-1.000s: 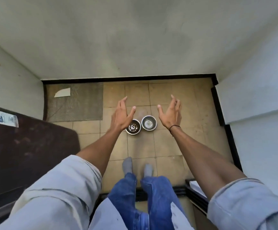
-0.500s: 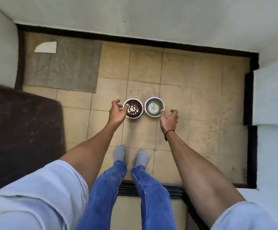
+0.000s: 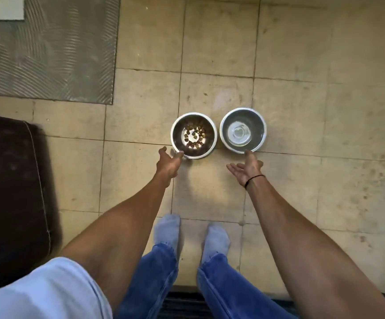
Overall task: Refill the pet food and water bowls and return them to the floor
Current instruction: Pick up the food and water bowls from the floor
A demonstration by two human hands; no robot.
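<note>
Two steel bowls stand side by side on the tan tiled floor [image 3: 301, 111]. The food bowl [image 3: 176, 143] on the left holds a small ring of brown kibble. The water bowl [image 3: 259, 125] on the right holds a little clear water. My left hand [image 3: 168, 163] reaches down, its fingertips at the near left rim of the food bowl, fingers apart. My right hand [image 3: 246, 169] is palm up with spread fingers, one fingertip touching the near rim of the water bowl. Neither hand grips a bowl.
A grey ribbed mat [image 3: 48, 54] lies at the far left with a white scrap [image 3: 2, 8] on it. A dark brown piece of furniture [image 3: 9, 192] fills the left side. My socked feet [image 3: 191, 236] stand just behind the bowls.
The view has come much closer to the floor. Both hands dropped from beside the bowls to their near rims, and the right hand turned palm up.
</note>
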